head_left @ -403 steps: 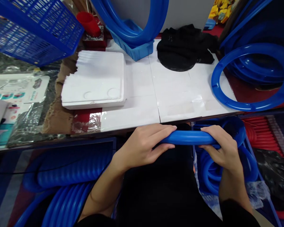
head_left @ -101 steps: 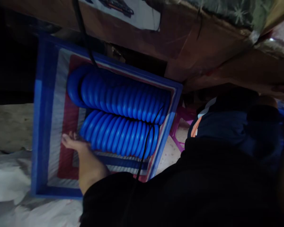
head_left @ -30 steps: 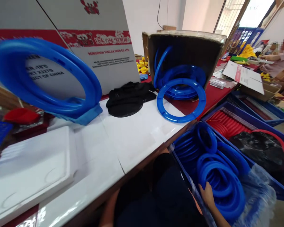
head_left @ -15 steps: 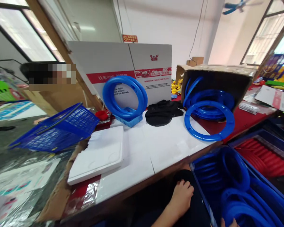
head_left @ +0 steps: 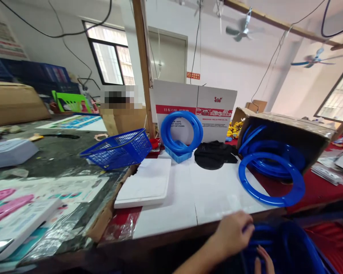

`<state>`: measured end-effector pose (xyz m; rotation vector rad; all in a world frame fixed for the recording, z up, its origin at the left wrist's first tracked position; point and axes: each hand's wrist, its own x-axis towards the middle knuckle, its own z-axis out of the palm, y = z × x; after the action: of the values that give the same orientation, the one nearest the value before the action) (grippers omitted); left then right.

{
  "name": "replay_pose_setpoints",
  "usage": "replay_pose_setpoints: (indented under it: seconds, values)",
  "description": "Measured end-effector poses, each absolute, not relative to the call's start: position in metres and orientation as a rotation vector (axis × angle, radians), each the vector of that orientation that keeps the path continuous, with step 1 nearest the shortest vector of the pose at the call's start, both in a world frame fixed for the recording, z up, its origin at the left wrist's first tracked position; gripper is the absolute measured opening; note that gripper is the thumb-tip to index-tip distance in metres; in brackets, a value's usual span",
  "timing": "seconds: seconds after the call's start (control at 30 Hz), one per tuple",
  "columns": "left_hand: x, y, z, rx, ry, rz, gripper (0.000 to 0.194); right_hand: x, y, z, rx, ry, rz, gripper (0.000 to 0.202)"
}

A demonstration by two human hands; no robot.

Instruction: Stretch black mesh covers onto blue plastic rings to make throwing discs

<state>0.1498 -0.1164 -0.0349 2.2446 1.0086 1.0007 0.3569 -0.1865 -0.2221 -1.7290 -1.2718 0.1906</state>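
Note:
My left hand [head_left: 236, 233] is above the front edge of the table, its fingers curled; whether anything is inside is hidden. Lower down, my right hand [head_left: 264, 260] reaches up from the bottom edge with fingers apart, over a blue bin [head_left: 244, 257] of blue rings [head_left: 298, 247]. One blue ring [head_left: 247, 184] leans at the mouth of a cardboard box [head_left: 311, 127] that holds more rings. Two rings stand upright together [head_left: 199, 131] in a light blue tray [head_left: 178, 156]. A black cloth item [head_left: 210, 158] lies beside them on the white board [head_left: 214, 190].
A white foam slab [head_left: 148, 182] and a blue basket [head_left: 120, 148] are on the left. Behind stands a printed white carton panel [head_left: 217, 125]. Red rings [head_left: 331, 236] fill a bin at the lower right. A person's blurred head shows behind a carton.
The view has shifted left and up. My left hand has risen from my lap towards the table edge. More of my right hand's fingers show above the bin.

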Motion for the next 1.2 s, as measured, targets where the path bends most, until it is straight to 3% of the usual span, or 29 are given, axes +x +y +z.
replay_pose_setpoints:
  seconds: [0.13,0.27,0.33,0.4,0.57,0.7,0.9,0.97,1.07,1.13,1.2]
  values:
    - [0.049,-0.016,0.101,1.816,1.308,1.666,0.025,0.284,-0.133,-0.177,-1.278,-1.553,-0.039,0.034]
    - [-0.032,0.096,0.164,1.536,1.827,1.860,0.054,0.205,-0.084,-0.155,-1.323,-1.440,-0.398,0.035]
    - [-0.053,0.132,0.165,1.622,2.014,1.634,0.078,0.190,-0.076,-0.158,-1.318,-1.369,-0.450,0.033]
    - [-0.060,0.153,0.157,1.701,2.025,1.431,0.088,0.191,-0.076,-0.164,-1.302,-1.379,-0.461,0.032]
    - [-0.042,0.166,0.130,1.805,1.848,1.418,0.050,0.208,-0.080,-0.175,-1.283,-1.518,-0.462,0.032]
    - [-0.031,0.150,0.118,1.957,1.678,1.541,0.042,0.206,-0.083,-0.169,-1.291,-1.476,-0.477,0.031]
    - [-0.015,0.071,0.107,2.083,1.401,1.747,0.059,0.206,-0.092,-0.160,-1.301,-1.504,-0.385,0.031]
    - [-0.003,0.027,0.100,2.118,1.036,1.802,0.071,0.207,-0.096,-0.158,-1.315,-1.499,-0.336,0.030]
    - [0.015,-0.041,0.092,1.921,0.676,1.643,0.076,0.208,-0.107,-0.147,-1.342,-1.471,-0.203,0.029]
    - [0.017,-0.073,0.094,1.678,0.499,1.535,0.090,0.210,-0.117,-0.132,-1.332,-1.417,-0.054,0.034]
    - [0.006,-0.086,0.102,1.358,0.361,1.445,0.080,0.213,-0.125,-0.112,-1.283,-1.308,0.118,0.044]
